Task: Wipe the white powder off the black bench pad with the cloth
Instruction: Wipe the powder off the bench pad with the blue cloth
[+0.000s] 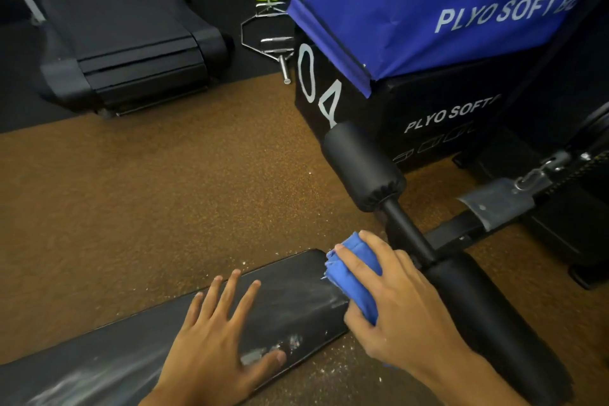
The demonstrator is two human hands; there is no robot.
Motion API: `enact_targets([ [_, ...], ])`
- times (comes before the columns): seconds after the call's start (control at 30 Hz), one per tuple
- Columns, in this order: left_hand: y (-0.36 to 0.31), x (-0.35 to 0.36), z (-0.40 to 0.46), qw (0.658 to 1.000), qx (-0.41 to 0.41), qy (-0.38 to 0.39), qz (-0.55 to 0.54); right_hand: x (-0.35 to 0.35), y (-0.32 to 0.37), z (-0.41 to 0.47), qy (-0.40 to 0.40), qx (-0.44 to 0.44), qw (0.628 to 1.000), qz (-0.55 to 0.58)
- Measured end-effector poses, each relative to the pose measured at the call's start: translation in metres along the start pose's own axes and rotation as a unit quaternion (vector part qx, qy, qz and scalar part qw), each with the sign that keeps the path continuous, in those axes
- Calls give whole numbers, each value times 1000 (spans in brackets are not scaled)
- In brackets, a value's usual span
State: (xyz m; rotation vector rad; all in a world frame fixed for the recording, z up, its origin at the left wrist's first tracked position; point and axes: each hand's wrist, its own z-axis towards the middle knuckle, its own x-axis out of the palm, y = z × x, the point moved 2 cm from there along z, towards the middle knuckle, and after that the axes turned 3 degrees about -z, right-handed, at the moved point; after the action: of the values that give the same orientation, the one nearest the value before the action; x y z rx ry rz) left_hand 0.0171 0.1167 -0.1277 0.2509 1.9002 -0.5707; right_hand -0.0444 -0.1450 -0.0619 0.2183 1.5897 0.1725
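The black bench pad (293, 300) runs lengthwise from near left to far right. The right hand (392, 300) grips the bunched blue cloth (349, 273) at its far-right end; the left hand (214, 339) lies flat, fingers spread, beside white powder (290, 341).

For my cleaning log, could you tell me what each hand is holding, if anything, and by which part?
The right hand grips the bunched blue cloth around its middle, pressing it on the bench pad. The left hand holds nothing; it lies flat on the pad.
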Motion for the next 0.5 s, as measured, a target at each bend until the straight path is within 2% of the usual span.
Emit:
enact_targets([
  [0.2,54,66,7,998,-59,1,-18,87,-2,38,-10,-1,1000,-1],
  [0.5,81,111,24,995,-77,65,14,199,-21,83,-13,7,1000,-23],
])
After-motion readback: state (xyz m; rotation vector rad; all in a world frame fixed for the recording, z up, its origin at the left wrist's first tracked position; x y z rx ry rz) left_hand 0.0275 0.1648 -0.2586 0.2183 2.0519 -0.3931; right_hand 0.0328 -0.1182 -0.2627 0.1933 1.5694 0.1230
